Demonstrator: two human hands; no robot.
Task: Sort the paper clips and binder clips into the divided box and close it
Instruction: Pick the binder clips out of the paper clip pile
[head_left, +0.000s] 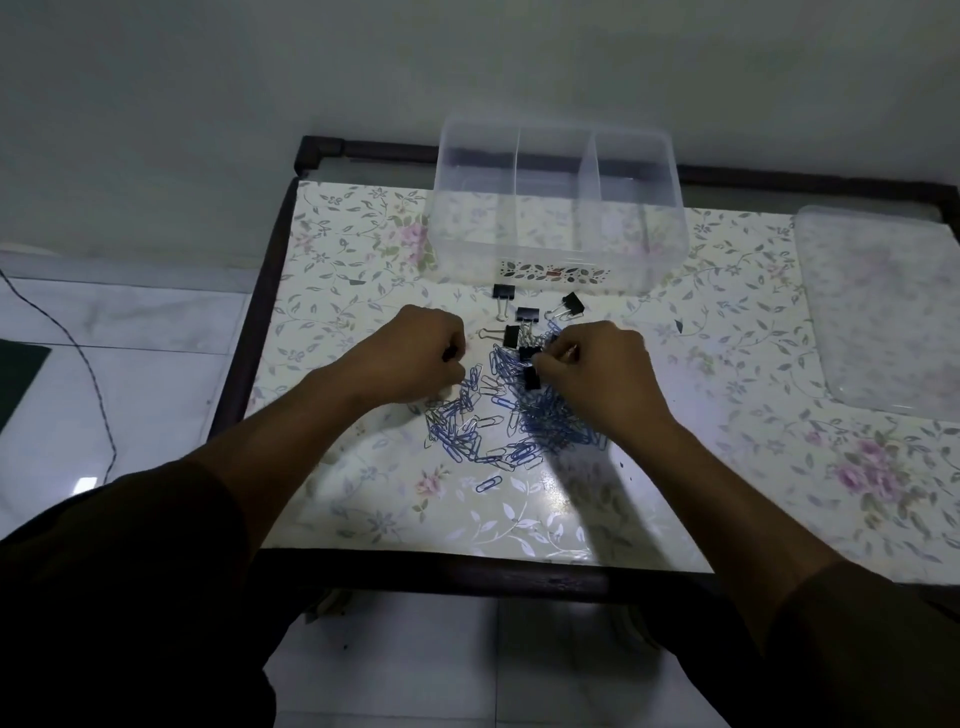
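1. Paper clips (498, 431) heaped mid-table (727, 467), binder clips (524, 325) strewn between heap and box (556, 208).
2. Box open, empty, at far edge; lid (878, 306) lying well to the right.
3. Left hand (415, 358) curled shut, contents hidden.
4. Right hand (597, 374) fingers pinching within the heap, on what unclear.

Lid (883, 306) cut off at right edge; left hand (415, 358) fingertips hidden.

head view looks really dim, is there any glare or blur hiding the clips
Head view: dim overall, corners darkest; a bright glare patch on the glossy table cover sits nearer the camera than the paper clip pile, not over it; the binder clips read clearly; wide-angle bending curves the table edges; the clear box looks hazy.
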